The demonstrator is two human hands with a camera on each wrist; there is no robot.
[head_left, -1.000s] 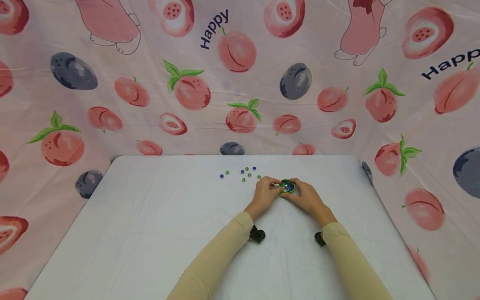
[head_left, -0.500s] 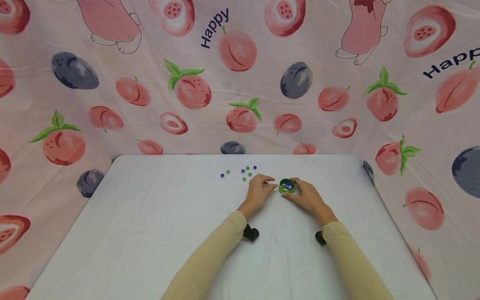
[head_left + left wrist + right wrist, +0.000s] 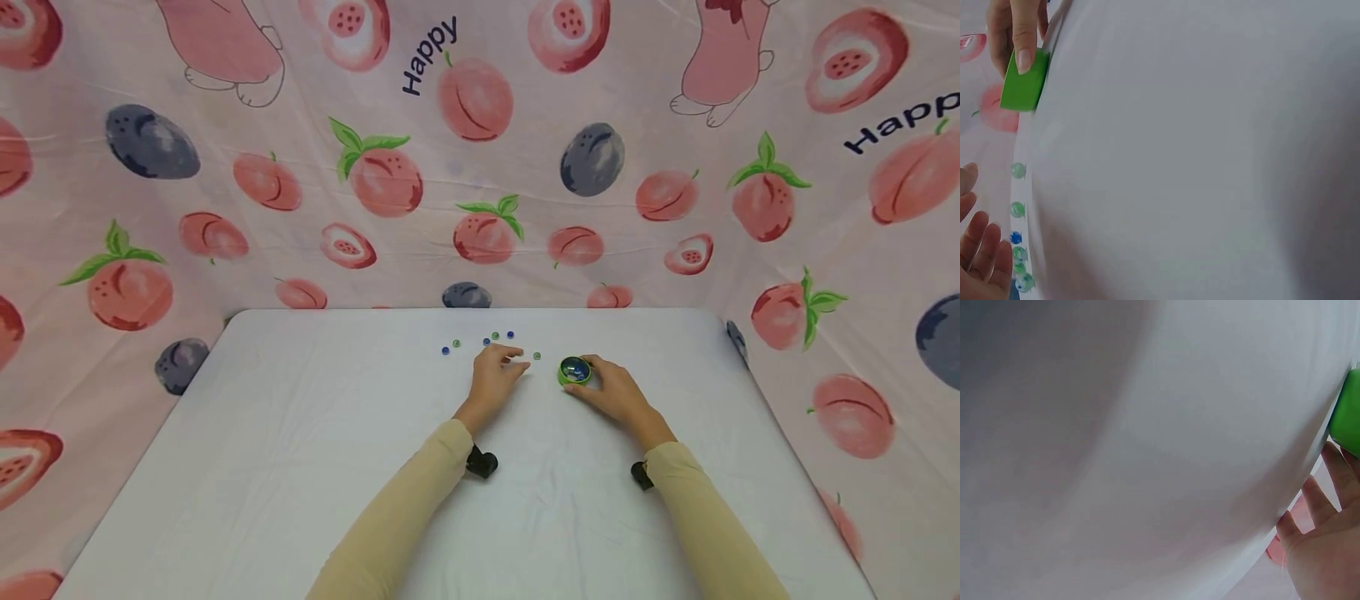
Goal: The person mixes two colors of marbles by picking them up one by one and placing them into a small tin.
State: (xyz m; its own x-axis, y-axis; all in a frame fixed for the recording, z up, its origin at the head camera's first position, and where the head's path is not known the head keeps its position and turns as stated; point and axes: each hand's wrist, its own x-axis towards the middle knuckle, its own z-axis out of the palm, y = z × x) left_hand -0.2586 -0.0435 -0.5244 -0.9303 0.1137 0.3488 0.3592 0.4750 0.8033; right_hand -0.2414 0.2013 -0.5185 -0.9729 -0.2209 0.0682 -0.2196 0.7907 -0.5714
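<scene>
My right hand (image 3: 615,390) holds a small green cup (image 3: 575,372) on the white table, thumb on the near side and fingers round the far side. Blue, shiny contents show inside it. The left wrist view shows the cup's plain green wall (image 3: 1025,84) under a fingertip. Left of the cup, my left hand (image 3: 492,382) hovers with thumb and fingers apart and nothing between them. A green marble (image 3: 537,356) lies just beyond its fingertips, toward the cup. More glass marbles (image 3: 1017,209) sit near this hand; some are hidden behind it in the head view.
Behind and left of the left hand lie several loose marbles, among them a blue one (image 3: 446,351) and a green one (image 3: 457,343). The white table (image 3: 300,467) ends at a fruit-print cloth (image 3: 405,275) at the back and sides.
My left hand has drawn away from the cup's rim, moving left toward the marbles, with its thumb and fingers spread. The right hand keeps holding the cup in place.
</scene>
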